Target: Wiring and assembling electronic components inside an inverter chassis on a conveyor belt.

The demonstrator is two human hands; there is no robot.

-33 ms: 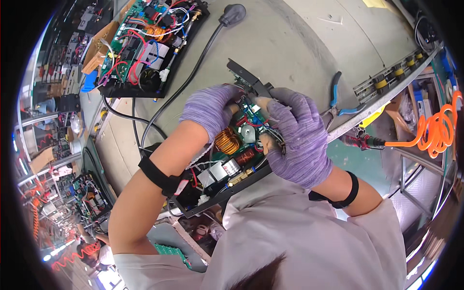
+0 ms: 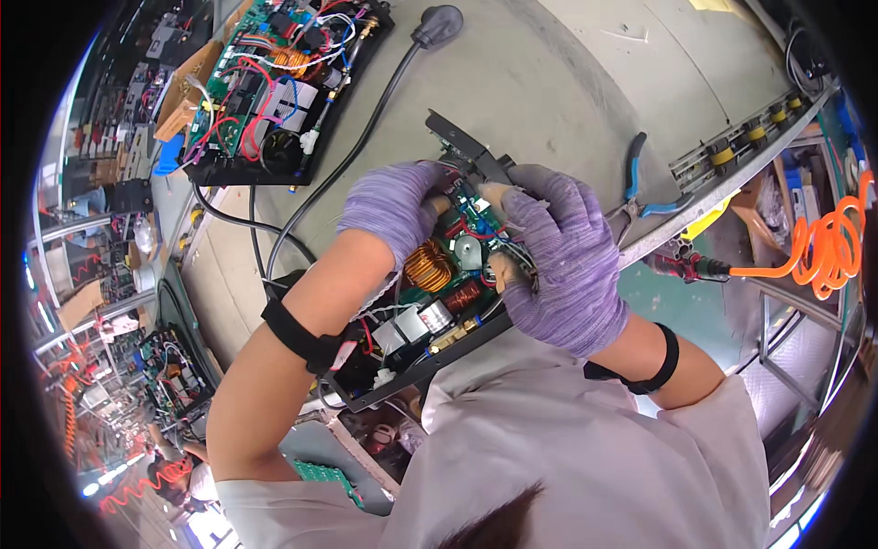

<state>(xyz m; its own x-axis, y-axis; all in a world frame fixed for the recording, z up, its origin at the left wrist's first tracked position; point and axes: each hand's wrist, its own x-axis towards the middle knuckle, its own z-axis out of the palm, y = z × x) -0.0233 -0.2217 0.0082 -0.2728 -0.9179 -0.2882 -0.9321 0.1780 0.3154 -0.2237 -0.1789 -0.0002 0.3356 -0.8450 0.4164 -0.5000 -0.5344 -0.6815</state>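
Observation:
Before me an open black device chassis (image 2: 366, 395) lies tilted on the workbench, with a copper-wound toroid coil (image 2: 428, 267), wires and brass fittings inside. A black end panel (image 2: 457, 137) rises at its far end, and a small green circuit board (image 2: 482, 212) sits behind it. My left hand (image 2: 389, 212), in a purple knit glove with bare fingertips, is closed on the board's left side, its fingers partly hidden by the panel. My gloved right hand (image 2: 567, 261) curls over the right side, index fingertip at the board and thumb beside some wires. What it grips is hidden.
A second open chassis (image 2: 274, 101) stands at the far left. A black power cable (image 2: 366, 137) with a plug (image 2: 439, 26) crosses the bench. Blue-handled pliers (image 2: 633, 188) lie at the right edge, near a power tool (image 2: 681, 263) on an orange coiled hose (image 2: 814, 247).

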